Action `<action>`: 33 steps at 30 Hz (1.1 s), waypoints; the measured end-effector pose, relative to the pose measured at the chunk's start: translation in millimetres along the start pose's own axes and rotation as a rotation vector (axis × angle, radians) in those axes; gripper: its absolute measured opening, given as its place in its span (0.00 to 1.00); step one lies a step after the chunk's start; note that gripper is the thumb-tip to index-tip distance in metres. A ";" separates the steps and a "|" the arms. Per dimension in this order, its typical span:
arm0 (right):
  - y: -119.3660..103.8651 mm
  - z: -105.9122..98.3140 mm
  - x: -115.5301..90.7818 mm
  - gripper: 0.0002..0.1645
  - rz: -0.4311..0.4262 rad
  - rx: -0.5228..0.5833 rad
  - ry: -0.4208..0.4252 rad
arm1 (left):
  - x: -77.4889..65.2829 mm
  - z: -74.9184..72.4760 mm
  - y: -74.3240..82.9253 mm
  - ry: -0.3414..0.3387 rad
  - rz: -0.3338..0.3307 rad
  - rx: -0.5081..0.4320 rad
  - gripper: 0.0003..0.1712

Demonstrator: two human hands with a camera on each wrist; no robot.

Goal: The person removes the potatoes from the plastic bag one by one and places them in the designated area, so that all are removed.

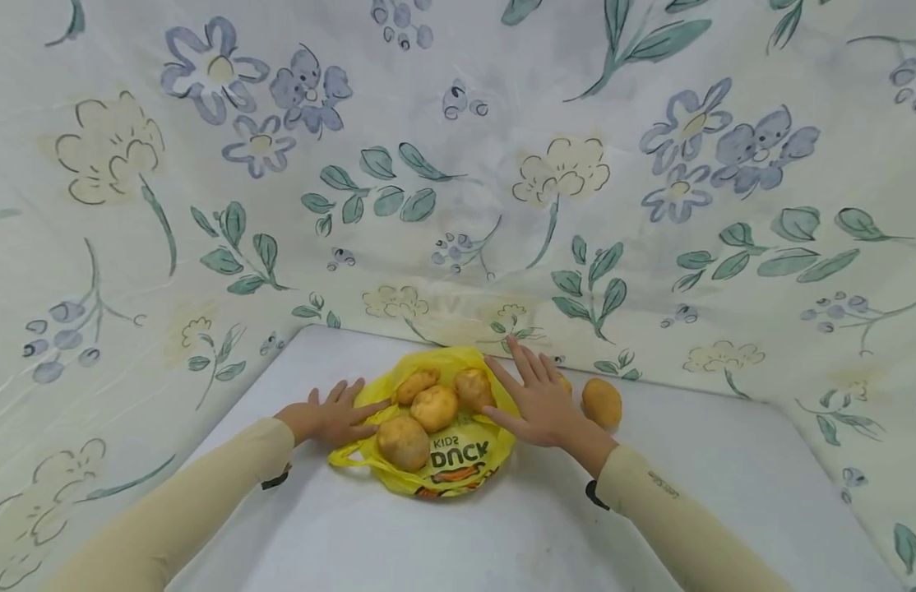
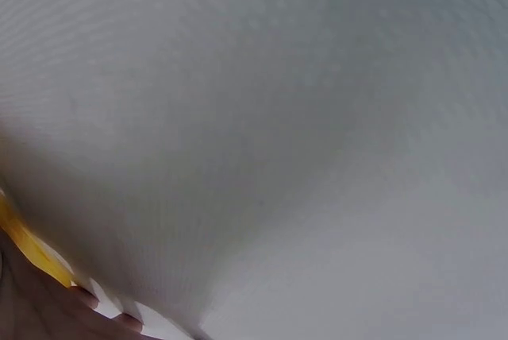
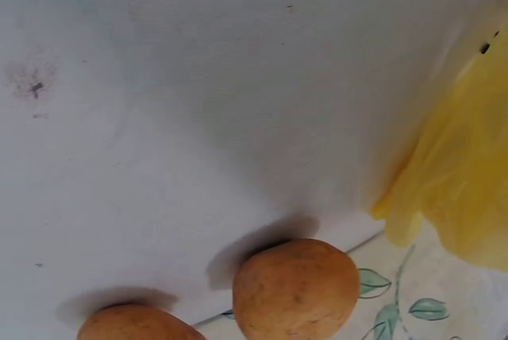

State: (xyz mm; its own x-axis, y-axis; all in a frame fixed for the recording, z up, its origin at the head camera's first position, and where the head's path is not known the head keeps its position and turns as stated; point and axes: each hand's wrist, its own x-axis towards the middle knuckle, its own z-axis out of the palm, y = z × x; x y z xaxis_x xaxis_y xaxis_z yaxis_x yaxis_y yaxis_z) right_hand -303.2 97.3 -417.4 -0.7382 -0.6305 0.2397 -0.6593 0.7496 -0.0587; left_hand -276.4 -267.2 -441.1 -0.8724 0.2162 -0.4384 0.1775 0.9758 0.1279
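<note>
A yellow plastic bag (image 1: pixel 458 440) printed with "KIDS DUCK" lies spread on the white table, with several potatoes (image 1: pixel 434 409) on it, inside its opened mouth. My left hand (image 1: pixel 332 418) rests at the bag's left edge, fingers spread. On the other side, my right hand (image 1: pixel 543 403) lies over the bag's right edge with straight, spread fingers. Neither hand grips a potato. In the left wrist view, only part of the left hand (image 2: pixel 48 304) and a strip of yellow bag (image 2: pixel 36 253) show. The right wrist view catches the bag (image 3: pixel 468 165) but not the hand.
Right of the bag sits a loose potato (image 1: pixel 602 404); another potato (image 1: pixel 566 384) is partly hidden behind the right hand. Both loose potatoes also appear low in the right wrist view. Flower-patterned sheeting (image 1: pixel 458 205) rises behind the white table (image 1: pixel 502 543) and at its sides.
</note>
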 end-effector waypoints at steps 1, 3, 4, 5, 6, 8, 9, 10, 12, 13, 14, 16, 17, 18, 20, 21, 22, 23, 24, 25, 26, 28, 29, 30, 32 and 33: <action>-1.7 -0.8 0.6 0.47 -0.006 -0.003 -0.003 | 0.2 0.0 0.1 -0.001 -0.001 0.001 0.39; -4.9 -2.1 1.8 0.48 -0.021 -0.011 -0.009 | 0.7 0.8 0.2 -0.002 0.001 0.005 0.39; -6.2 -2.7 2.9 0.50 -0.032 -0.017 -0.009 | 0.9 0.4 0.0 -0.003 0.000 0.007 0.39; -7.7 -3.4 4.0 0.52 -0.041 -0.024 -0.012 | 1.0 0.0 0.0 -0.005 -0.003 0.006 0.39; -9.1 -3.6 5.3 0.54 -0.054 -0.035 -0.016 | 1.1 -0.1 0.0 -0.007 -0.004 0.006 0.39; -11.9 -3.7 7.9 0.58 -0.085 -0.053 -0.018 | 1.0 -0.1 -0.2 -0.008 -0.002 0.007 0.39; -13.2 -3.4 9.3 0.59 -0.105 -0.061 -0.015 | 0.9 -0.2 -0.2 -0.009 -0.002 0.008 0.39; -14.7 -3.0 11.0 0.60 -0.123 -0.069 -0.013 | 0.6 -0.4 -0.3 -0.009 -0.002 0.009 0.40; -17.5 -1.6 14.3 0.60 -0.158 -0.091 -0.009 | -0.2 -0.8 0.0 -0.005 0.000 0.013 0.40; -19.0 -1.0 15.8 0.60 -0.169 -0.099 -0.011 | -0.5 -0.9 0.1 -0.004 0.001 0.016 0.40; -20.4 -0.4 17.3 0.60 -0.177 -0.104 -0.012 | -0.7 -1.1 0.5 -0.003 0.002 0.017 0.40; -23.3 1.2 19.8 0.59 -0.181 -0.116 -0.026 | -1.4 -1.5 1.2 -0.004 0.002 0.017 0.40; -24.8 2.0 20.7 0.59 -0.180 -0.110 -0.033 | -1.5 -1.5 1.4 -0.005 0.002 0.014 0.39; -26.5 2.5 21.5 0.59 -0.179 -0.098 -0.037 | -1.9 -1.5 1.7 -0.006 0.004 0.013 0.39; -29.9 3.4 23.0 0.59 -0.176 -0.062 -0.046 | -2.8 -1.4 1.9 -0.007 0.004 0.012 0.39; -31.5 4.0 23.6 0.59 -0.178 -0.047 -0.047 | -3.5 -1.6 2.1 -0.007 0.004 0.009 0.39; -32.9 4.8 24.0 0.60 -0.179 -0.036 -0.051 | -4.1 -1.6 2.3 -0.005 0.007 0.006 0.39; -34.3 5.8 24.3 0.60 -0.185 -0.019 -0.047 | -4.8 -1.7 2.6 -0.004 0.008 0.005 0.40; -35.6 6.7 24.7 0.60 -0.190 -0.010 -0.052 | -5.4 -1.8 3.0 -0.003 0.009 0.005 0.40; -37.0 7.6 24.9 0.60 -0.195 -0.004 -0.056 | -5.7 -1.7 3.1 -0.001 0.009 0.004 0.40; -38.2 8.5 25.1 0.60 -0.202 0.002 -0.060 | -5.7 -1.5 3.0 0.002 0.009 0.002 0.40; -40.3 10.4 25.7 0.59 -0.215 0.003 -0.069 | -5.8 -1.0 3.2 0.005 0.009 0.003 0.40; -41.6 11.0 26.1 0.59 -0.219 0.007 -0.076 | -5.5 -0.8 3.1 0.007 0.008 0.002 0.40; -42.8 11.6 26.4 0.59 -0.220 0.002 -0.085 | -5.3 -0.6 2.9 0.007 0.006 0.006 0.39; -45.0 12.3 27.0 0.59 -0.223 -0.002 -0.096 | -4.9 -0.4 3.0 0.006 0.003 0.004 0.39; -46.1 12.5 27.2 0.59 -0.220 -0.005 -0.107 | -5.0 -0.6 3.0 0.006 0.001 0.001 0.39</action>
State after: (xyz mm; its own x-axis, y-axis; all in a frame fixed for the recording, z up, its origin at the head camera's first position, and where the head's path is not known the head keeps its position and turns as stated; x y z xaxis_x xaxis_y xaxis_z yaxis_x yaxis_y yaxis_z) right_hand -294.7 43.1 -420.3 -0.5881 -0.7962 0.1420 -0.8053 0.5927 -0.0118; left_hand -271.8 -265.4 -438.0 -0.8747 0.2174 -0.4332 0.1793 0.9755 0.1275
